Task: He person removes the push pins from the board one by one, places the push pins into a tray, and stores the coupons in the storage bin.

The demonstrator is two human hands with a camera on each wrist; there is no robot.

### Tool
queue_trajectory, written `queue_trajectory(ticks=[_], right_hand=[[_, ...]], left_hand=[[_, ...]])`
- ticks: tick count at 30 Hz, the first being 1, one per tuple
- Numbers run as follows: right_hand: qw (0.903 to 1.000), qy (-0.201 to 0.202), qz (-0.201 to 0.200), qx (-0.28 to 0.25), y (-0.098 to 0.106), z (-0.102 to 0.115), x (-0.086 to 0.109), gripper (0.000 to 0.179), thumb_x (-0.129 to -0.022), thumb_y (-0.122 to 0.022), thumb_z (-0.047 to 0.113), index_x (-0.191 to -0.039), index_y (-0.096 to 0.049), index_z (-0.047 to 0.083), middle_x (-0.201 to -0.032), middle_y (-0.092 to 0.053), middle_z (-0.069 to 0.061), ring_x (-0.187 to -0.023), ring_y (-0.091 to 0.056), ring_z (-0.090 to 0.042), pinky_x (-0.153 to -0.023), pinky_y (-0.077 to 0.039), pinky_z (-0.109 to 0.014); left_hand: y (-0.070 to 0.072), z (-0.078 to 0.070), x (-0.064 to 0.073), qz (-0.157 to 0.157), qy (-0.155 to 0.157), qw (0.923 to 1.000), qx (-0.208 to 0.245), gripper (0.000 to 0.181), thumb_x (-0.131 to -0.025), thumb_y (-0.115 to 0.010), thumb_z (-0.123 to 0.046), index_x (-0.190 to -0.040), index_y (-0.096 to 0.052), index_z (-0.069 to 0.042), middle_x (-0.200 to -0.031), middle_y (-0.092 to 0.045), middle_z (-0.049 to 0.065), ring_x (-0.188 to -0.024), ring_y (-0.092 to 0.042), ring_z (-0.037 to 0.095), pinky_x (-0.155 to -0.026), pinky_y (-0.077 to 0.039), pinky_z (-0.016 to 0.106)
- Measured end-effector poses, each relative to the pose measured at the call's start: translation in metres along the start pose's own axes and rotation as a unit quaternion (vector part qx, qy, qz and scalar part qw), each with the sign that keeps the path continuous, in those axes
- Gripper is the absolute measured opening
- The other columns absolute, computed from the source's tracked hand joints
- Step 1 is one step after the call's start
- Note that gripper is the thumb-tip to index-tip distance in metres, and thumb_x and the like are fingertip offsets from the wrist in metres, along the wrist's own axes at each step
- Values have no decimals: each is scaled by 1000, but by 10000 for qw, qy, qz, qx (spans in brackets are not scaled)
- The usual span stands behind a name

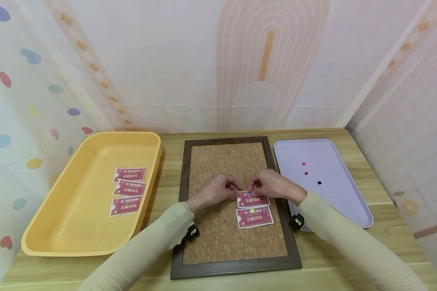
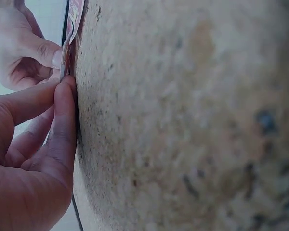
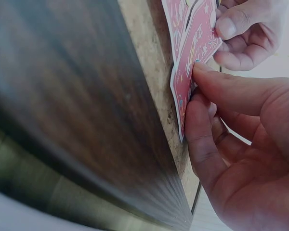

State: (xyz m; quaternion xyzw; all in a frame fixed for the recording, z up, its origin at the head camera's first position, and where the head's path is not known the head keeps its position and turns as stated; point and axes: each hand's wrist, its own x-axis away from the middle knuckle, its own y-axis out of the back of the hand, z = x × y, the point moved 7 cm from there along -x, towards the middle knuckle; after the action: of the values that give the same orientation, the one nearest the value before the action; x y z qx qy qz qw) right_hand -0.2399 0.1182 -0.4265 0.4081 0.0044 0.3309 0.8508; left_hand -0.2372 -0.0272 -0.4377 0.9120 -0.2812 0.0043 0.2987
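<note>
Head view: left hand point(image 1: 218, 188) pinched the upper coupon point(image 1: 258, 201) near its top-left corner; right hand point(image 1: 274, 184) pinched a blue pin point(image 1: 250, 193) at its top edge. Coupon lay over the cork board point(image 1: 223, 161), beside the lower coupon point(image 1: 255, 219). Left wrist view: left fingertips met at the coupon's edge. Right wrist view: right thumb and forefinger nearly closed, blue showing at the thumb tip.

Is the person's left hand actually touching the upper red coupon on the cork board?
Touching. The right wrist view shows the left hand with its thumb lying over the edge of the upper red coupon.
</note>
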Motion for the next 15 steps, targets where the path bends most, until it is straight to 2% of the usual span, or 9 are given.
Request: queue_trajectory(ticks=[9,15], right_hand=[[10000,31,-13,21,-1,-1,-2,6,-94,-74,5,-90,-75,9,-79,-66,4,-71,-55,-11,-66,-46,-27],[10000,75,-14,46,0,0,-2,4,-93,-76,6,-89,-74,6,-77,-65,4,-69,-54,-10,-64,-46,-27]], left_hand=[[0,2,-1,-19,216,9998,40,12,-90,-74,-1,-101,-78,-4,-85,-73,0,-75,-63,10,-66,-48,23],[0,3,-1,-22,231,9997,-11,13,-89,-75,-2,-101,-78,-4,-84,-73,-1,-74,-63,10,-65,-47,23]])
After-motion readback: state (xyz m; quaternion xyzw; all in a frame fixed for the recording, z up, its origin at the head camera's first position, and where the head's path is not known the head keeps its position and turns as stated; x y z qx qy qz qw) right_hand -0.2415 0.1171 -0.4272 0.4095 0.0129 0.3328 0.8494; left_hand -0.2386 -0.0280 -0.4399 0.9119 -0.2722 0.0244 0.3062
